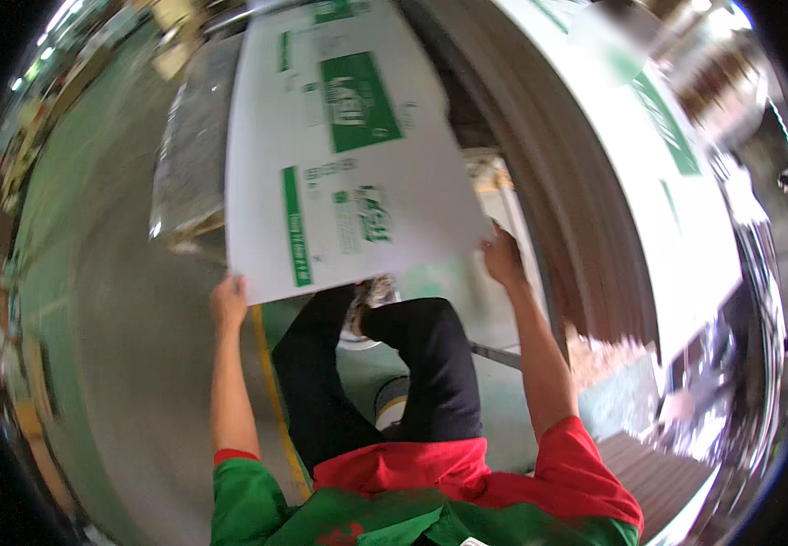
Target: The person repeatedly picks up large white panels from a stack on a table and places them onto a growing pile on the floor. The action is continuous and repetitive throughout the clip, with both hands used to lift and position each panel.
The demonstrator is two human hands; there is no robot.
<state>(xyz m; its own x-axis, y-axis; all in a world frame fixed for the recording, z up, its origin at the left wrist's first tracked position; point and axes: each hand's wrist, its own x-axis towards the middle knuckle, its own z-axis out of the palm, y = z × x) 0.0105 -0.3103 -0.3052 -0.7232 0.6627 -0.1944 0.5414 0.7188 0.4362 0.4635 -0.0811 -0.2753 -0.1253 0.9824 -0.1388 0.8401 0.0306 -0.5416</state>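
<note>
A large white cardboard sheet (267, 227) with green printed blocks stretches away in front of me. My left hand (229, 298) grips its near left corner. At its near right corner, my right hand (504, 257) has its fingers closed on the edge. The sheet's far end runs out of the top of the view. To the right of it stands a tall stack of cardboard sheets (567, 182), brown at the edges, with a white and green printed sheet (685, 246) on top.
A plastic-wrapped stack (196, 136) sits left of the held sheet. A yellow line (271, 382) crosses the floor beside my legs. More brown sheets (653, 478) lie at the lower right. A blurred person (717, 91) is at the upper right.
</note>
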